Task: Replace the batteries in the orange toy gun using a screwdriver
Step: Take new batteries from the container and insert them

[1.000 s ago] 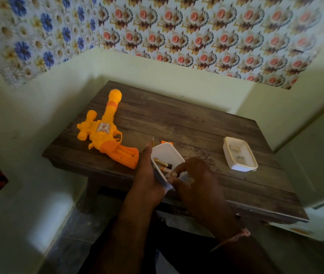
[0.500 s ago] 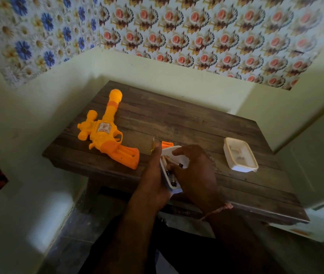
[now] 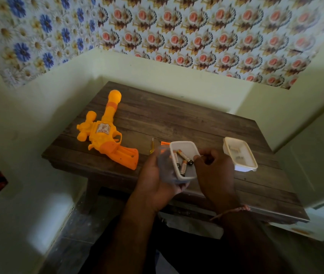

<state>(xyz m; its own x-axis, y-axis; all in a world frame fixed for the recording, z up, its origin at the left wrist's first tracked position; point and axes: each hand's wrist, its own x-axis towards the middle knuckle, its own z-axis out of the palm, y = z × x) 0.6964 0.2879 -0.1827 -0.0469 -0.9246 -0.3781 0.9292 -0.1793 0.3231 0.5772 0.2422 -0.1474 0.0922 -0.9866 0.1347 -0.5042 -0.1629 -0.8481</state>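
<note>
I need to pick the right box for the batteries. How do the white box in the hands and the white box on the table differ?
The held box is tilted, gripped by the left hand with the right hand at its rim; the other box rests flat on the table, untouched. The held box shows three batteries; what lies in the other box is unclear. Both are small, white, rectangular and open-topped.

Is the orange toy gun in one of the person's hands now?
No, the toy gun lies alone on the wooden table, while the left hand holds a white box of batteries.
</note>
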